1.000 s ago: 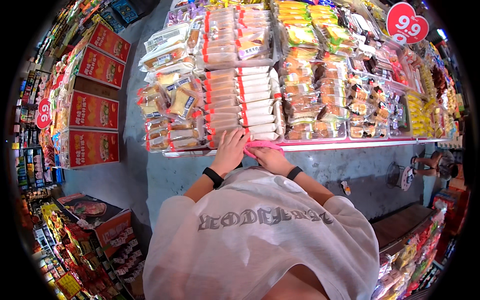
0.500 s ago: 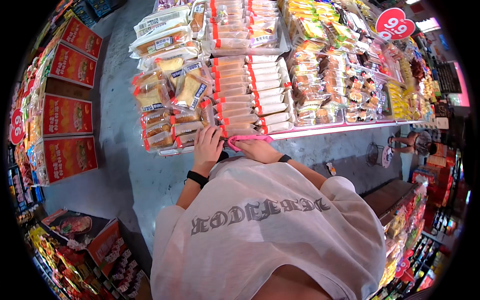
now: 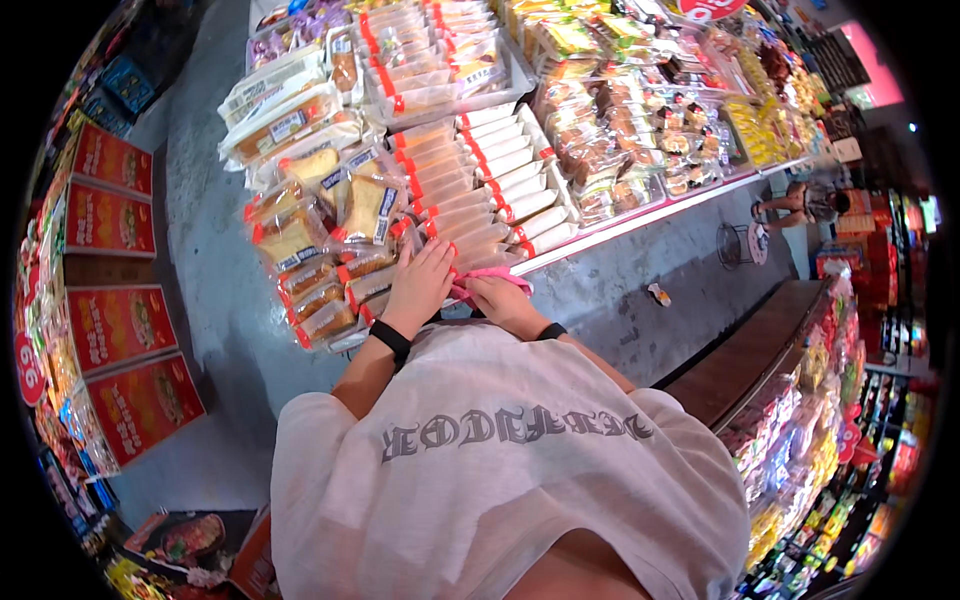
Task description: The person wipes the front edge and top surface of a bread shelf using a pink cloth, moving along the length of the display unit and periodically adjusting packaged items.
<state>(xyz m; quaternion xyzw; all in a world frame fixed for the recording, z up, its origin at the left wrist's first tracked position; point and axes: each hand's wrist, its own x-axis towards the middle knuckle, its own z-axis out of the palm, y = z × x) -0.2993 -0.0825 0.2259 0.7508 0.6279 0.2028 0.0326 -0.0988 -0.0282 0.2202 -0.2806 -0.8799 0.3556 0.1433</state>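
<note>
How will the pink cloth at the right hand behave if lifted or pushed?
The pink cloth is likely floppy, since it lies bunched in the right hand. It's probably light: its visible part is small. Pushed, it would likely crumple rather than roll, having no rigid shape.

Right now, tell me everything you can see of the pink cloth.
The pink cloth is bright, soft-looking fabric, crumpled and bunched in the right hand, whose fingers hide part of it. Folds show above and beside that hand. It is at the front edge of the display, right of the left hand; whether it touches the nearest wrapped snacks is unclear.
</note>
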